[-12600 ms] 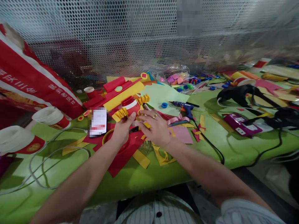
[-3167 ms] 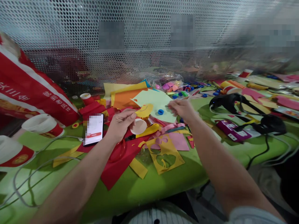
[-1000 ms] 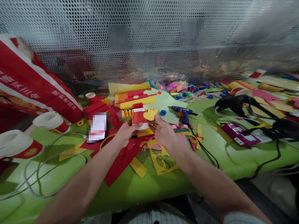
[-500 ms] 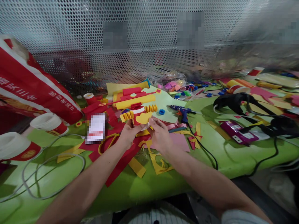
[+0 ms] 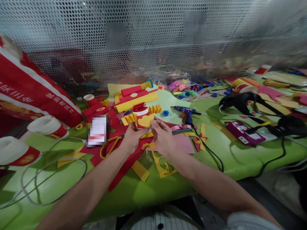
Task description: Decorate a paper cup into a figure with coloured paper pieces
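My left hand [image 5: 132,138] is closed round the lower left of a red and white paper cup [image 5: 141,112], its thumb across the front near the base. Yellow accordion-folded paper strips [image 5: 155,109] stick out from both sides of the cup, and red paper shows at its top. A yellow paper cut-out with a wavy top edge [image 5: 145,121] lies against the cup's front. At its right edge, the thumb and fingers of my right hand [image 5: 163,135] pinch together. A small whitish bit shows between the hands, too small to name.
Around the hands lie red and yellow paper scraps, yellow-handled scissors [image 5: 110,145] and a phone [image 5: 97,131]. A blue glue gun [image 5: 188,113] with a black cable rests to the right, near a blue ring [image 5: 165,113]. Stacked paper cups [image 5: 48,126] and a purple box [image 5: 244,133] flank the area.
The view has shifted slightly. The cup stays in my left hand, and my right fingers remain at the right edge of the yellow cut-out, with only a small shift.
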